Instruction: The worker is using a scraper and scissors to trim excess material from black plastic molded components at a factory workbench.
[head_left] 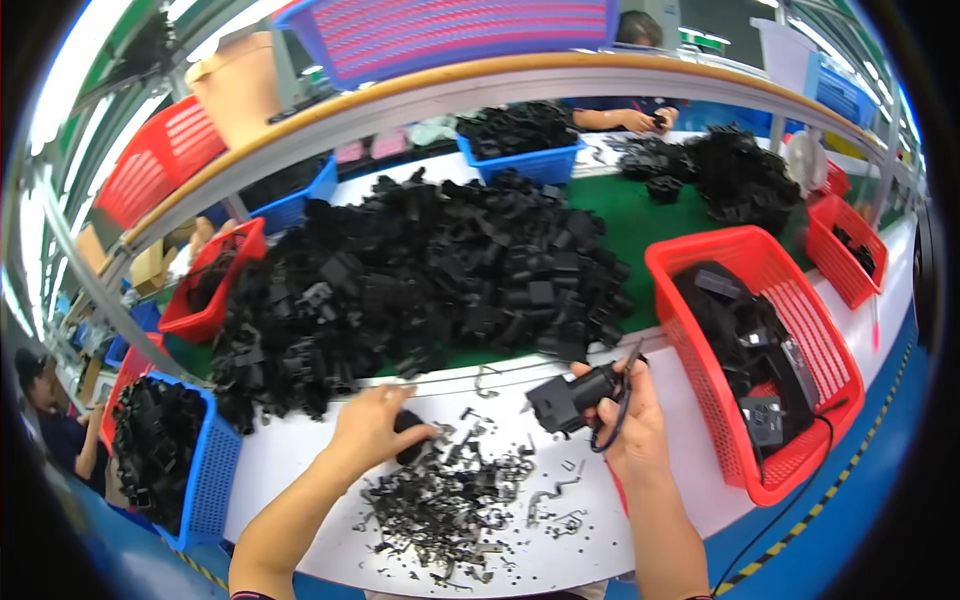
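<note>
My right hand is closed around a black blocky device with a rounded body. A dark cord loops beside its fingers. Above the white tabletop, my left hand curls around a dark rounded plastic part, which is partly hidden by the fingers and thumb. Just below the left hand lies a scatter of small black plastic scraps. A large heap of black plastic parts rises beyond both hands.
To the right stands a red basket of black devices with a cord over its rim. A blue basket of black parts is at left. A rail crosses above the heap. Across the bench, another person's hands hold a small dark part.
</note>
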